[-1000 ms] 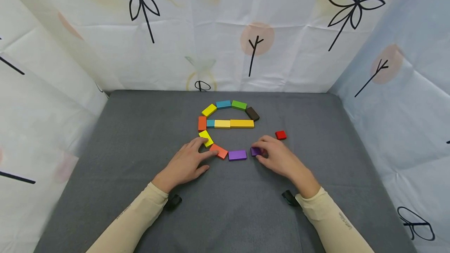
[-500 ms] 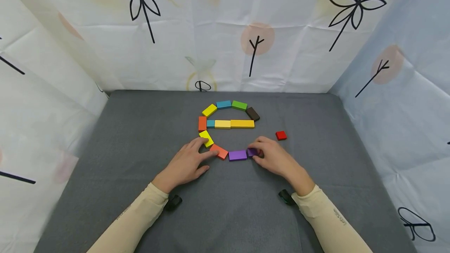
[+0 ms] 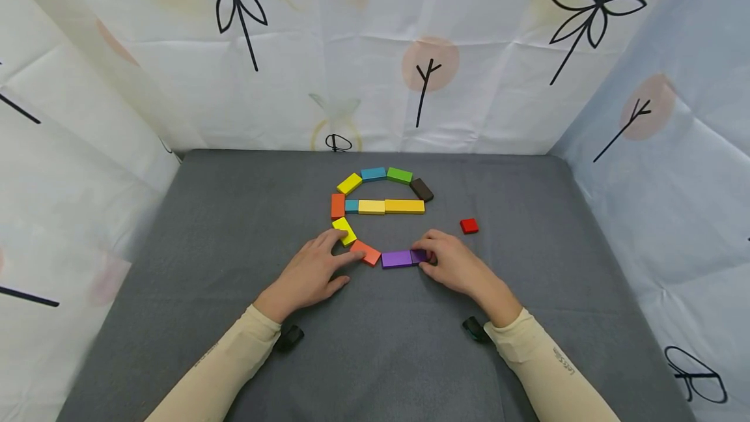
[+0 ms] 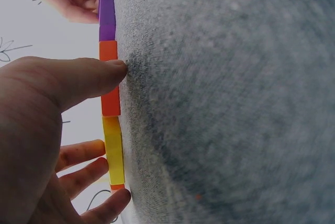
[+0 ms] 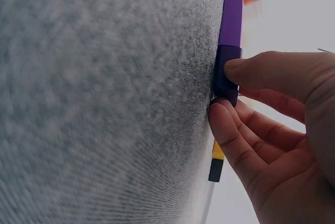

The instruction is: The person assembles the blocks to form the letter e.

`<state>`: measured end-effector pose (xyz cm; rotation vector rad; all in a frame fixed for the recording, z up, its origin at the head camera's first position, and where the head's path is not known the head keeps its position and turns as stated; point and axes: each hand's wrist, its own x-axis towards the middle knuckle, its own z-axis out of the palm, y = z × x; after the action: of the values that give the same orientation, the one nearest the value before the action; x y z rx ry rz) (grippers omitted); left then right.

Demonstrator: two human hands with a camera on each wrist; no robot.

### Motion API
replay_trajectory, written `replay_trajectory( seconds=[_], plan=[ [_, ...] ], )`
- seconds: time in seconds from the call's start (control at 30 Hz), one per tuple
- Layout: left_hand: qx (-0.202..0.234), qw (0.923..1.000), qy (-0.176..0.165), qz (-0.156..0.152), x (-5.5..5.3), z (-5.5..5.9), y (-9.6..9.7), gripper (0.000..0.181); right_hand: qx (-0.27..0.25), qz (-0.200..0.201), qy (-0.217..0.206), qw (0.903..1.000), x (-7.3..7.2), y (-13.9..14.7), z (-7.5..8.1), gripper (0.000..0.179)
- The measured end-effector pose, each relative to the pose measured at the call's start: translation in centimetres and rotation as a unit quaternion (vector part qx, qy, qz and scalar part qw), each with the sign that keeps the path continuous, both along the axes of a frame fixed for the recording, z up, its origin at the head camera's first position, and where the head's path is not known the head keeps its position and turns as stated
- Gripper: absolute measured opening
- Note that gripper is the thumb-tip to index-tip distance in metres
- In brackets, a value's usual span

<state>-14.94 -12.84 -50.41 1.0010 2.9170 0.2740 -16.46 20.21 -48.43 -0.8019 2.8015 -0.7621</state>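
Coloured blocks lie on a grey cloth in the shape of a letter e. My right hand (image 3: 454,262) pinches a dark purple block (image 5: 227,80) between thumb and fingers, its end touching the lighter purple block (image 3: 396,260). My left hand (image 3: 313,269) lies with spread fingers over the lower left of the curve, its fingertips on the yellow block (image 3: 342,226) and the orange block (image 3: 368,254). In the left wrist view the thumb reaches across in front of the orange block (image 4: 110,103). The fingers partly hide the dark purple block in the head view.
A loose red block (image 3: 469,226) lies beyond my right hand. Yellow bars (image 3: 404,206) form the middle stroke, under the blue (image 3: 373,174), green (image 3: 400,176) and dark brown (image 3: 421,189) blocks. White patterned cloth (image 3: 351,51) walls the table's back and sides.
My right hand has slid the dark purple block left until it meets the lighter purple block. The left hand has stayed in place.
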Motion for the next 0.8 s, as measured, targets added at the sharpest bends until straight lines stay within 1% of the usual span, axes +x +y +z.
replay_trajectory(
  seconds=[0.13,0.37,0.47,0.8],
  plan=[
    [0.004,1.0000,-0.001,0.001,0.04,0.07,0.00,0.058,0.000,-0.002,0.000,1.0000,-0.01,-0.07,-0.11,0.032],
    [0.023,0.9995,0.021,-0.011,0.15,0.02,-0.08,0.056,0.002,0.000,0.008,1.0000,0.01,-0.14,-0.27,0.032],
    [0.024,0.9994,0.023,-0.011,0.17,0.05,-0.11,0.057,0.004,-0.001,0.011,0.9999,0.01,-0.13,-0.30,0.032],
    [0.021,0.9994,0.024,-0.013,0.20,0.12,-0.11,0.057,0.012,-0.007,-0.006,0.9999,-0.02,-0.27,-0.18,0.033]
  ],
)
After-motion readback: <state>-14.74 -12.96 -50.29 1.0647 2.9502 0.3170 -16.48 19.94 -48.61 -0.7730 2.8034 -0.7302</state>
